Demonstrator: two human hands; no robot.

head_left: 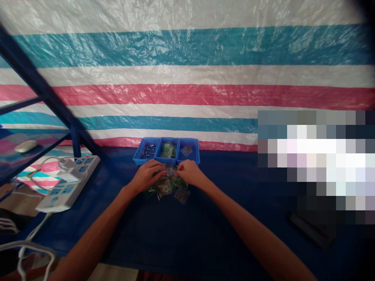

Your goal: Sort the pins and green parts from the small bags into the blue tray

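Note:
A heap of small clear and green plastic packets (164, 187) and thin metal pins (158, 194) lies on the blue table. My left hand (150, 174) rests over the heap's left side, fingers stretched across it and touching the loose pieces. At the right side, my right hand (189, 171) has thumb and forefinger pinched together; whatever is between them is too small to name. Just behind both hands stand three joined blue trays. Metal pins lie in the left tray (136, 156), green packets in the middle tray (166, 160), and a few clear packets in the right tray (195, 156).
A white power strip (66, 199) with plugs and cables sits at the table's left, beside a dark blue metal frame (58, 105). Striped plastic sheeting (175, 93) hangs behind. On the right lies a dark flat object (310, 230), near a blurred-out area.

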